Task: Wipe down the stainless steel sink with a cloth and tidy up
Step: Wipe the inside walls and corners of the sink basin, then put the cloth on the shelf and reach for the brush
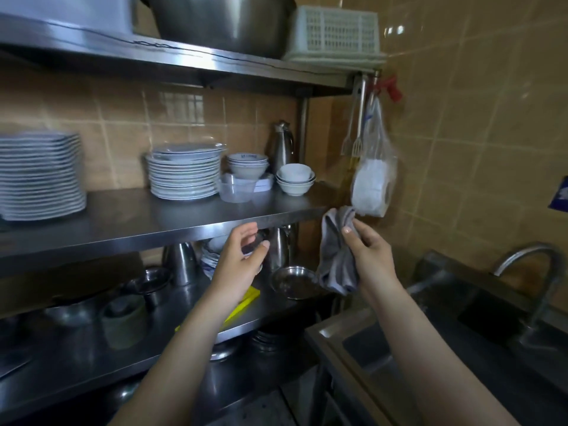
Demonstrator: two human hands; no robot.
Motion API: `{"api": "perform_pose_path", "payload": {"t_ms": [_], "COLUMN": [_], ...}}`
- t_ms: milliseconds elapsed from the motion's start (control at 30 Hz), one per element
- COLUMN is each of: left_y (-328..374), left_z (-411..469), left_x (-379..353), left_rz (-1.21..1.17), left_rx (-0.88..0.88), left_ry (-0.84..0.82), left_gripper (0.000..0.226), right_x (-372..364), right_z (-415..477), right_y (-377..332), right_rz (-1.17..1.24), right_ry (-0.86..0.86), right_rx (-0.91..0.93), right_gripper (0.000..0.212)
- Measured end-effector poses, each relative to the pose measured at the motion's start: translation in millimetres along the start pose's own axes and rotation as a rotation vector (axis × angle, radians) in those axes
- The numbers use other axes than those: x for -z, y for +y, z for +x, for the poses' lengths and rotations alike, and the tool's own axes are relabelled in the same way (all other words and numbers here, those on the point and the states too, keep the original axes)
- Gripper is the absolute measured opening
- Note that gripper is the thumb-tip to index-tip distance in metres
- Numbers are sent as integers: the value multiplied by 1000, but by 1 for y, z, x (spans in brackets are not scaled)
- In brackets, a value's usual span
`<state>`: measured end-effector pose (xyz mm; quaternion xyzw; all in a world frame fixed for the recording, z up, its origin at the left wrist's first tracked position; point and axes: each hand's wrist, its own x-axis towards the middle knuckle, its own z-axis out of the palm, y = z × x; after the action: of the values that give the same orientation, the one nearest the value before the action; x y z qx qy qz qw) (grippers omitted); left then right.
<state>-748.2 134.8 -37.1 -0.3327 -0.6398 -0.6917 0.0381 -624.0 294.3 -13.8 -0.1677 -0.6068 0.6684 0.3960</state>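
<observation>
Right hand point(370, 256): raised in front of me, thumb and fingers curled round a grey cloth point(336, 259), which hangs bunched from the grip, its top edge just below the end of the middle shelf point(147, 222). Left hand point(238, 262): raised beside it and apart from the cloth, fingers loosely curved, holding nothing that I can make out. The cloth is in the air to the left of the stainless steel sink point(327, 332), not touching it; the sink sits at lower right, with its curved tap point(536, 265) at the far side. Just above the cloth, a clear plastic bag point(373, 179) with a white paper roll inside hangs at the rack's corner. Middle shelf: two stacks of white plates point(184, 175), bowls point(295, 179), a steel flask point(281, 146). Lower shelf, behind my hands: a shallow steel dish point(292, 282) and a yellow object point(244, 301), partly hidden by my left forearm. Top shelf: large steel basin point(221, 23), white basket point(335, 32).
</observation>
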Motion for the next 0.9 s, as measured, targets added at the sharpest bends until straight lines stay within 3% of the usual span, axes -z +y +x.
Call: {"api": "perform_pose_path", "payload": {"t_ms": [367,900], "left_y": [-45,-143], "left_z": [74,253], "left_x": [10,-74], "left_rz": [27,20], "left_rx": [12,21], "left_ry": [15,-36], "left_gripper": [28,30], "right_x": [-51,-60], "right_z": [86,286], "right_y": [30,89], "right_rz": [2,52], "right_ry": [-74,-65], "right_rx": [-4,-44], "right_gripper": [38,42]}}
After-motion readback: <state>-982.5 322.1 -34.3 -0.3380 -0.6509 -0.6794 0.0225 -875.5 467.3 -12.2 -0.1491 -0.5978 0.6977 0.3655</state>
